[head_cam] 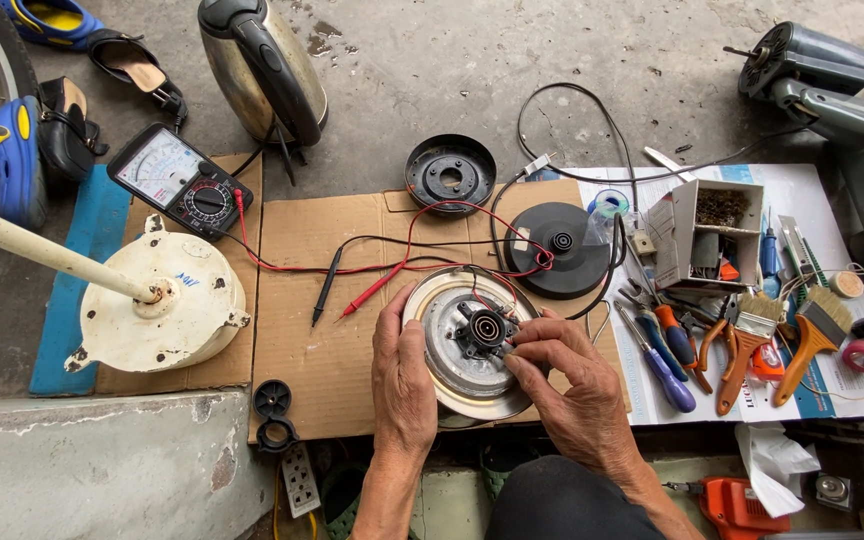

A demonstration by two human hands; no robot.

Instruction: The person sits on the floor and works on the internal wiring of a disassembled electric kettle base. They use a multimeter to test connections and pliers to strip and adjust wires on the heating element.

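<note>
My left hand [404,378] grips the left rim of an upturned metal kettle base [442,335], a round steel disc with a black connector [484,331] at its centre. My right hand [567,385] rests on the disc's right side, its fingertips pinching at the black connector and the thin red and black wires beside it. The disc sits on a sheet of brown cardboard [322,340] laid on the concrete floor.
A red probe [372,290] and a black probe [326,287] lie left of the disc, wired to an analog multimeter [180,180]. Behind are a black power base [562,248], a black ring part [450,174] and a steel kettle [262,65]. Screwdrivers, pliers and brushes [742,340] lie right; a white fan base [162,305] left.
</note>
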